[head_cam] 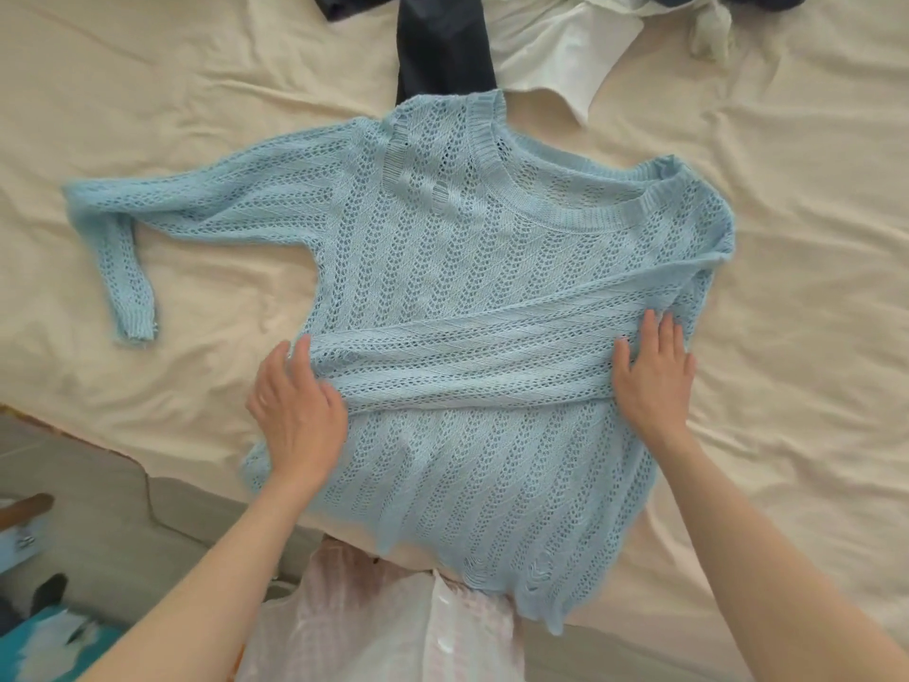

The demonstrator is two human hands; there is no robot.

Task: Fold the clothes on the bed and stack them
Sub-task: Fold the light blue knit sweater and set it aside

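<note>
A light blue open-knit sweater [442, 297] is spread flat on the cream bed sheet [787, 140], its hem hanging just over the near edge of the bed. One sleeve [472, 361] is laid across the body from the right shoulder to the left side, and it is pinned at both ends: the left hand [295, 411] rests on the cuff end, fingers relaxed and partly tucked against the sleeve edge, while the right hand [651, 376] is pressed flat with straight fingers near the right side. Nothing is gripped by either hand. The other sleeve [147, 224] is still stretched out to the left, bent down at the elbow, not yet folded in.

The knit is judged light, very soft and stretchy, with holes that could be snagged by a fingertip; it is best taken at the ribbed cuff or smoothed with flat palms. At the far edge, a dark garment [442, 46] and a white garment [556, 56] are waiting, unfolded.
</note>
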